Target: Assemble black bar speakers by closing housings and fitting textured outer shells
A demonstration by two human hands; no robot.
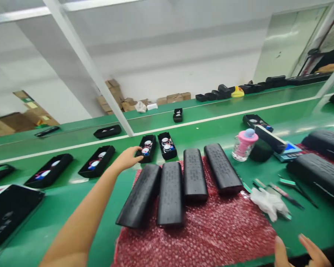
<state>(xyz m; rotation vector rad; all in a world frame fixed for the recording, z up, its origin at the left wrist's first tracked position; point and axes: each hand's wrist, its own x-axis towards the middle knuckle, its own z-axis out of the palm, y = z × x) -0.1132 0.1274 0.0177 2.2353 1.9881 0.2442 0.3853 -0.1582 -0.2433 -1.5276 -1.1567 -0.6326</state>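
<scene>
My left hand (128, 158) reaches forward, its fingers and thumb closed on the near left side of an open black speaker housing (148, 147) with round white parts and coloured wires inside. A similar open housing (167, 146) stands just right of it. My right hand (299, 256) is at the bottom right edge, partly out of view, fingers apart and holding nothing. Between my hands, several closed black speaker cases (170, 194) lie on red bubble wrap (211, 233). A white crumpled plastic bag (269, 202) lies beyond my right hand.
Further open housings (97, 161) sit on the green conveyor at left. At right are a pink-lidded cup (243, 145), a blue device (289, 150), brushes or pens (286, 194) and larger black cases (320, 180). A white post (91, 70) rises beyond my left hand.
</scene>
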